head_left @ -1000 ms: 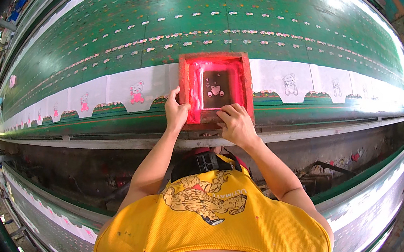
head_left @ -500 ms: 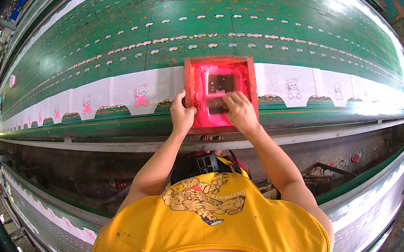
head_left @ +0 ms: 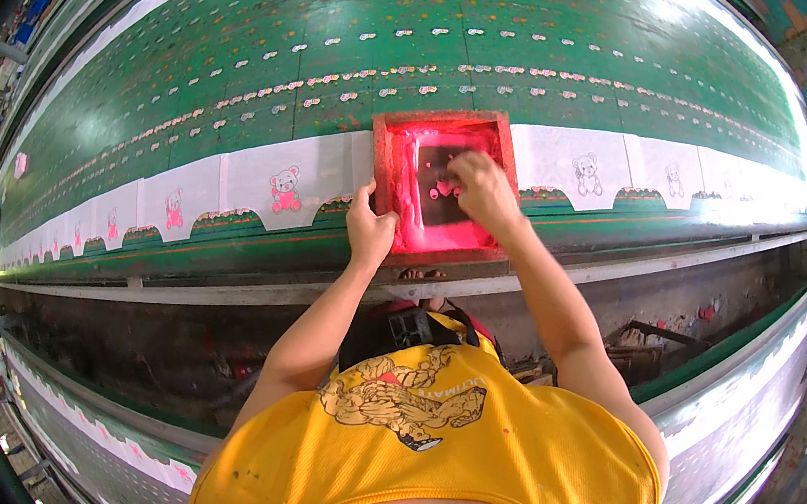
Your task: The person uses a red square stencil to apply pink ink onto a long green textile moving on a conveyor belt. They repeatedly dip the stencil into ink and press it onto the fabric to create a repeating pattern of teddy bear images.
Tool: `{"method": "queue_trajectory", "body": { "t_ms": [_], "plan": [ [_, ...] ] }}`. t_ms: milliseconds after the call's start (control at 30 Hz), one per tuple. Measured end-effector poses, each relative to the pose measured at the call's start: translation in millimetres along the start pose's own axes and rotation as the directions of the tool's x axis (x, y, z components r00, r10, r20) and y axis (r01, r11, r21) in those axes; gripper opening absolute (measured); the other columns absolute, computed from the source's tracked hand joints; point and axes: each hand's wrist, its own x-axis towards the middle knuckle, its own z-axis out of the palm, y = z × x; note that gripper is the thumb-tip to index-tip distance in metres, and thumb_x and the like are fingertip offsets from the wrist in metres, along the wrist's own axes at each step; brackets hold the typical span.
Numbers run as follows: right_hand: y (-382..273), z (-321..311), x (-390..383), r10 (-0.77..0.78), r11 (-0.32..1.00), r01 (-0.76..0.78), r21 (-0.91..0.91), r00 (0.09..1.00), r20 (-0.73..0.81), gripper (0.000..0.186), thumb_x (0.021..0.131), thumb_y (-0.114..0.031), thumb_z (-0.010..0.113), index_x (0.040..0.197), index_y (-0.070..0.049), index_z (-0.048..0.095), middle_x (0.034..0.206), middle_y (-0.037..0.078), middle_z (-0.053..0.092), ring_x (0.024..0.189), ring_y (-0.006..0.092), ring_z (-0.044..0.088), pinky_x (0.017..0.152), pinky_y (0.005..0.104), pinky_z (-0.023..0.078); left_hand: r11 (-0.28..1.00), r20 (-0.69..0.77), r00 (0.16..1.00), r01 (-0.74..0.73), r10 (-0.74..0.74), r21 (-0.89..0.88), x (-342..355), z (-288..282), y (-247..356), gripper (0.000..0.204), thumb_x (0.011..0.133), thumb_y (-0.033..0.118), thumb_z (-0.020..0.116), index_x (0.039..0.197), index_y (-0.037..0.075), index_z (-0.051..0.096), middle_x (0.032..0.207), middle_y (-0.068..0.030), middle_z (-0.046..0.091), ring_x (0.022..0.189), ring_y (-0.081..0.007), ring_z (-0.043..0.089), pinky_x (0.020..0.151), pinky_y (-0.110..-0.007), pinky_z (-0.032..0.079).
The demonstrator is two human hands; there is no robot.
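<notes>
A red-stained screen printing frame [head_left: 385, 174] lies over the white paper strip on the green table. Pink ink coats its inner border around a dark mesh panel [head_left: 445, 214] with small pink shapes in it. My left hand [head_left: 371, 231] grips the frame's left side near its lower corner, thumb and fingers around the edge. Inside the frame, my right hand [head_left: 484, 193] is closed over the upper right of the mesh. It holds a pink-inked squeegee, mostly hidden under the fingers. Left of the frame, a printed bear [head_left: 284, 189] has pink filling; at right, a bear [head_left: 587, 175] shows only outlines.
The long green table [head_left: 350, 34] carries rows of small printed marks. White paper pieces [head_left: 253, 168] with bears run along its near side. A pale rail [head_left: 217, 296] edges the table in front of me. Another table [head_left: 729, 393] stands behind at lower right.
My right hand has moved up within the frame, away from the middle of the mesh, with the squeegee. My left hand keeps its hold on the frame's left side.
</notes>
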Motion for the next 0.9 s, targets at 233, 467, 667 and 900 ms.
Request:
{"method": "queue_trajectory", "body": {
  "t_ms": [233,467,667,900],
  "plan": [
    [-57.5,-22.9,-82.3,0.01,1.0,-0.009,-0.01,0.998,0.063,0.033,0.074,0.001,0.066,0.107,0.001,0.067,0.111,0.015,0.066,0.109,0.0354,0.062,0.095,0.0436,0.053,0.997,0.034,0.999,0.042,-0.039,-0.066,0.9,2.6,-4.8,0.061,0.071,-0.005,0.067,0.131,-0.01,0.056,0.133,-0.029,0.063,0.128,-0.04,0.06,0.11,-0.042,0.046],
    [-54.9,-54.5,-93.4,0.151,0.988,-0.152,0.0,0.976,-0.159,0.037,0.09,-0.014,0.074,0.124,-0.001,0.066,0.125,0.016,0.063,0.11,0.0336,0.064,0.095,0.0445,0.054,0.989,0.052,0.993,0.114,-0.11,-0.094,4.6,-0.3,5.1,0.064,0.071,-0.005,0.067,0.134,-0.009,0.056,0.129,-0.0253,0.065,0.123,-0.0314,0.064,0.106,-0.038,0.047],
    [15.1,-55.8,-113.0,0.741,0.646,-0.678,0.351,0.667,-0.076,0.038,0.097,-0.032,0.069,0.117,0.001,0.072,0.101,0.019,0.069,0.093,0.0296,0.069,0.084,0.0384,0.054,0.98,0.005,1.0,0.024,-0.024,-0.2,-1.3,4.9,35.3,0.064,0.072,-0.007,0.066,0.135,-0.009,0.057,0.126,-0.0207,0.067,0.117,-0.0269,0.065,0.104,-0.036,0.049],
    [70.4,-138.1,-127.7,0.716,0.675,-0.626,0.391,0.684,-0.14,0.038,0.093,-0.027,0.073,0.113,0.004,0.073,0.1,0.019,0.07,0.089,0.0272,0.071,0.081,0.037,0.055,0.898,0.023,0.992,0.123,-0.125,-0.424,-27.1,96.3,95.1,0.064,0.076,-0.012,0.063,0.139,-0.007,0.052,0.122,-0.0169,0.067,0.108,-0.0206,0.069,0.095,-0.032,0.054]
  ]
}}
